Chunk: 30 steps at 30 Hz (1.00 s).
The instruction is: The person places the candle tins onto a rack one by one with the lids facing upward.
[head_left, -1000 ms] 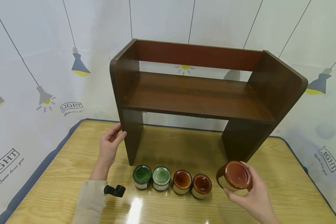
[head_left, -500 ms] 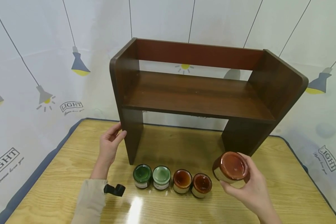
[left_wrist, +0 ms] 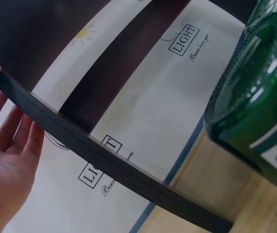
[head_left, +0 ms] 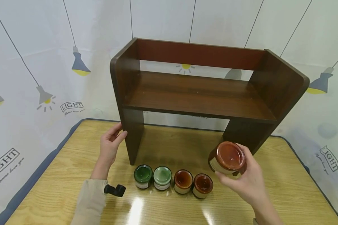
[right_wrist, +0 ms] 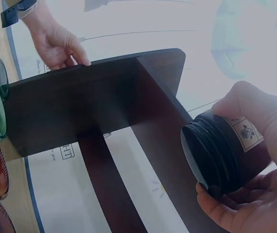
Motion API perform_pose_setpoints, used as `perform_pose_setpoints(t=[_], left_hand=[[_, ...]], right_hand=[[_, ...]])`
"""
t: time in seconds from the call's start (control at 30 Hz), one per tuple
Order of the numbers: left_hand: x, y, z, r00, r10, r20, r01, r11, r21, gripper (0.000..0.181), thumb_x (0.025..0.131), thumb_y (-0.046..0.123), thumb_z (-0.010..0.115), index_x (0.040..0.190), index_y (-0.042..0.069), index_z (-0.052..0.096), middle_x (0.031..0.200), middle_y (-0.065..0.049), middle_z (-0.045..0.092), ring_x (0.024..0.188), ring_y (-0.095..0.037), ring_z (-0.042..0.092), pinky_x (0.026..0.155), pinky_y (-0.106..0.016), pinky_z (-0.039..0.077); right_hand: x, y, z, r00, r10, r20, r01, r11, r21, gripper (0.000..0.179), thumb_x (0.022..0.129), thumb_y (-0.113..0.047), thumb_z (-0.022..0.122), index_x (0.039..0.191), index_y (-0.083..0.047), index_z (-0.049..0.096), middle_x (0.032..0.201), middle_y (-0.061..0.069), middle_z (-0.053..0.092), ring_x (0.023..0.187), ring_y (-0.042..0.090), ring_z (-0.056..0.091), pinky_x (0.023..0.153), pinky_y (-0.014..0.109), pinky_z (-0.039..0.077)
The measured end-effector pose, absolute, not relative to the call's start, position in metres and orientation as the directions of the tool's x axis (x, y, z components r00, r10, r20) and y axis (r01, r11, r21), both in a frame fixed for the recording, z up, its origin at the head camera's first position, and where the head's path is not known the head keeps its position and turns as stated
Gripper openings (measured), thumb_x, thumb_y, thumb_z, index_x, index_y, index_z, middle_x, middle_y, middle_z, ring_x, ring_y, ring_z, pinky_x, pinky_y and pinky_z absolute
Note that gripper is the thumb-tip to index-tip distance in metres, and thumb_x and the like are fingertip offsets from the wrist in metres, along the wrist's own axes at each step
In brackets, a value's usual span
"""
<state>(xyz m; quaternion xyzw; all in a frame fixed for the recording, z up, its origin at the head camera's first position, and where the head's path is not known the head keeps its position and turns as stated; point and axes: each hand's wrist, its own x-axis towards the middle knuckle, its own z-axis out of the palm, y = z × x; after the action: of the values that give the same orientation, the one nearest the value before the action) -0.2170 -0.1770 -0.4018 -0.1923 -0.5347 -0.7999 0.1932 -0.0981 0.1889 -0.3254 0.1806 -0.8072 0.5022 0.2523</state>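
The right hand (head_left: pixel 250 179) grips a glossy red-brown glass jar (head_left: pixel 229 156), cream-labelled, before the bookshelf (head_left: pixel 200 93) at its right; the left hand (head_left: pixel 109 147), loose-fingered, touches its left side.

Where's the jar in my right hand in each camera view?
Head: the jar is right of centre, below the middle, in the right hand.
Left wrist: not in it; the large green jar at the right edge is a different one.
Right wrist: right of centre, below the middle, in the right hand.
Shared landmark: the shelf, with the left hand at the edge of its left side.
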Motion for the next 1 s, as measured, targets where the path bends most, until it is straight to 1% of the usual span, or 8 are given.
perform_pose_setpoints(t=[0.1, 0.27, 0.5, 0.63, 0.77, 0.9, 1.0], left_hand=[[-0.217, -0.178, -0.402, -0.852, -0.101, 0.514, 0.514, -0.358, 0.78, 0.04, 0.086, -0.015, 0.054, 0.112, 0.012, 0.069, 0.108, 0.004, 0.066, 0.104, -0.01, 0.058, 0.084, -0.02, 0.049], [-0.215, -0.177, -0.401, -0.855, -0.106, 0.508, 0.51, -0.348, 0.786, 0.039, 0.087, -0.015, 0.054, 0.112, 0.011, 0.069, 0.108, 0.003, 0.066, 0.104, -0.01, 0.058, 0.082, -0.019, 0.049], [-0.214, -0.177, -0.401, -0.864, -0.112, 0.491, 0.498, -0.338, 0.799, 0.039, 0.087, -0.014, 0.054, 0.111, 0.013, 0.07, 0.107, 0.004, 0.066, 0.104, -0.009, 0.058, 0.081, -0.019, 0.049], [-0.215, -0.177, -0.4, -0.863, -0.105, 0.495, 0.499, -0.339, 0.798, 0.04, 0.087, -0.015, 0.053, 0.111, 0.013, 0.069, 0.108, 0.004, 0.066, 0.105, -0.009, 0.058, 0.082, -0.019, 0.049], [-0.215, -0.177, -0.399, -0.863, -0.109, 0.493, 0.498, -0.343, 0.796, 0.041, 0.087, -0.015, 0.053, 0.11, 0.015, 0.07, 0.107, 0.005, 0.066, 0.104, -0.009, 0.058, 0.083, -0.02, 0.049], [-0.216, -0.177, -0.399, -0.865, -0.113, 0.489, 0.496, -0.341, 0.799, 0.041, 0.086, -0.016, 0.054, 0.109, 0.015, 0.07, 0.107, 0.005, 0.066, 0.104, -0.009, 0.058, 0.083, -0.019, 0.049], [-0.216, -0.177, -0.4, -0.869, -0.118, 0.481, 0.491, -0.336, 0.804, 0.042, 0.086, -0.016, 0.053, 0.109, 0.015, 0.07, 0.107, 0.005, 0.066, 0.104, -0.009, 0.058, 0.082, -0.019, 0.049]], right_hand=[[-0.101, 0.185, -0.322, -0.802, -0.044, 0.595, -0.558, 0.41, -0.722, 0.075, 0.049, 0.02, 0.079, 0.117, 0.006, 0.051, 0.105, -0.009, 0.061, 0.088, 0.003, 0.06, 0.074, 0.011, 0.048], [-0.106, 0.178, -0.319, -0.781, -0.056, 0.622, -0.6, 0.346, -0.721, 0.076, 0.048, 0.022, 0.077, 0.118, 0.009, 0.05, 0.107, -0.005, 0.061, 0.092, 0.005, 0.06, 0.078, 0.013, 0.048], [-0.111, 0.169, -0.31, -0.772, -0.077, 0.631, -0.624, 0.276, -0.731, 0.076, 0.05, 0.023, 0.075, 0.12, 0.01, 0.048, 0.111, 0.003, 0.059, 0.096, 0.01, 0.06, 0.083, 0.016, 0.048], [-0.113, 0.163, -0.304, -0.784, -0.069, 0.617, -0.61, 0.268, -0.745, 0.075, 0.051, 0.022, 0.075, 0.12, 0.008, 0.049, 0.11, 0.004, 0.059, 0.095, 0.011, 0.059, 0.082, 0.016, 0.049], [-0.115, 0.159, -0.3, -0.781, -0.066, 0.621, -0.614, 0.264, -0.744, 0.074, 0.052, 0.021, 0.075, 0.12, 0.008, 0.049, 0.109, 0.004, 0.058, 0.094, 0.011, 0.059, 0.08, 0.016, 0.049], [-0.119, 0.155, -0.293, -0.756, -0.085, 0.649, -0.646, 0.257, -0.719, 0.073, 0.053, 0.019, 0.075, 0.12, 0.006, 0.05, 0.109, 0.005, 0.059, 0.094, 0.012, 0.059, 0.081, 0.017, 0.049], [-0.122, 0.151, -0.287, -0.728, -0.115, 0.676, -0.683, 0.214, -0.698, 0.072, 0.053, 0.019, 0.074, 0.12, 0.006, 0.052, 0.109, 0.007, 0.06, 0.095, 0.014, 0.06, 0.083, 0.018, 0.049]])
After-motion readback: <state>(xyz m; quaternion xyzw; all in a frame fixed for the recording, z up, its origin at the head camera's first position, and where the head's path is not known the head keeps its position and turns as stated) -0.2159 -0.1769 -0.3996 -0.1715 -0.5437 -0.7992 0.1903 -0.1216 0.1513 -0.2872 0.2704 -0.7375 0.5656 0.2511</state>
